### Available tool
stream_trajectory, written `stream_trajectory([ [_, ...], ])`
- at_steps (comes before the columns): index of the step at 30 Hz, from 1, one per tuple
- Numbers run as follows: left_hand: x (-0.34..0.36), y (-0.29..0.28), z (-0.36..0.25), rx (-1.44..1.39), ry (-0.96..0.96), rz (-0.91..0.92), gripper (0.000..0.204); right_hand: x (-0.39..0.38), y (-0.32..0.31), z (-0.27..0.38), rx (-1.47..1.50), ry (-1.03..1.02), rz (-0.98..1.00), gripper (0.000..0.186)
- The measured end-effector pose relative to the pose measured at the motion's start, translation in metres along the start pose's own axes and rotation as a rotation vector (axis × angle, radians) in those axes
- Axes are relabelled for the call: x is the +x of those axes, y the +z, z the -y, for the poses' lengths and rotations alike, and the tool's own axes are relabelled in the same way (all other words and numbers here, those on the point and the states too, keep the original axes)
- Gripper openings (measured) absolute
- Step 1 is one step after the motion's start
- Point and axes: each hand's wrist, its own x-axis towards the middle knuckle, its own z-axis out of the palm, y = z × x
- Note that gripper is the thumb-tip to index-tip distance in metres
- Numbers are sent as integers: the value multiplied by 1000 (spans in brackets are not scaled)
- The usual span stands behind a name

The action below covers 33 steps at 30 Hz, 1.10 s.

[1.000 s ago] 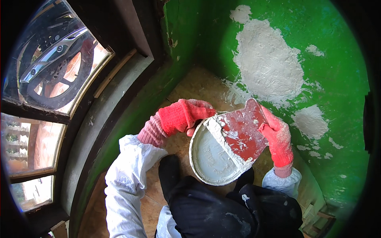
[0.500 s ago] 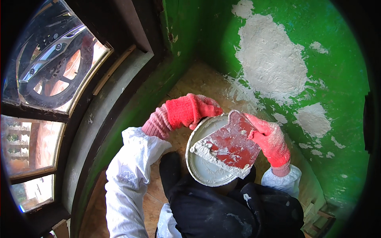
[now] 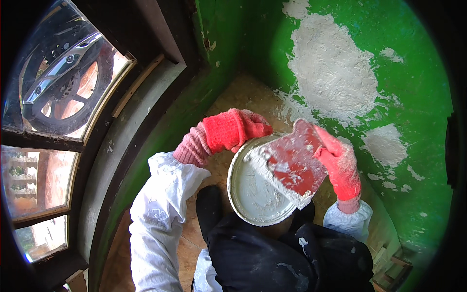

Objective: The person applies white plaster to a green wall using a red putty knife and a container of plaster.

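Observation:
My left hand [image 3: 238, 130], in a red knitted glove, is closed on the far left rim of a round, whitish container [image 3: 233, 190] smeared with white paste. In my right hand [image 3: 335, 158], also red-gloved and dusted white, is a flat red putty spreader [image 3: 296, 168]. It tilts over the right part of the container, and white paste lies thick along its lower left edge. White filler [image 3: 253, 190] coats the container's inside. The container sits above my lap, and some of my left fingers are hidden at the rim.
A green wall [image 3: 413, 112] on the right carries a large white filler patch [image 3: 333, 68] and a smaller one [image 3: 384, 145]. On the left is a dark-framed window [image 3: 44, 141] with a wheel [image 3: 73, 92] behind the glass. Tiled floor [image 3: 238, 102] shows in the corner.
My right hand has moved the spreader slightly up and to the right, uncovering more of the container's inside. My left hand and the container have hardly moved.

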Motion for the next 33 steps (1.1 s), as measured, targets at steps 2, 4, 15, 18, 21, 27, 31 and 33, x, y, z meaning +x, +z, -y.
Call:
stream_trajectory([
  [2,2,-1,-3,-23,-55,25,30,-1,2,2,-92,-11,145,44],
  [4,3,0,-5,-61,-131,56,30,1,4,1,-111,-18,182,44],
  [15,3,-10,-15,-311,-1057,-103,33,-1,-37,-27,141,69,68,45],
  [18,8,-11,-24,-349,-1125,-211,35,4,-54,-40,110,71,-121,47],
  [21,14,-9,-29,-245,-1119,-280,34,9,-49,-44,-6,-2,-159,45],
  [27,17,-5,-28,-167,-1091,-287,35,-7,-13,-23,121,153,116,45],
  [31,15,-10,-38,-152,-1119,-384,35,0,-51,-41,80,83,-137,45],
  [33,22,-16,-49,-95,-1094,-379,35,1,-51,-46,119,78,-147,44],
])
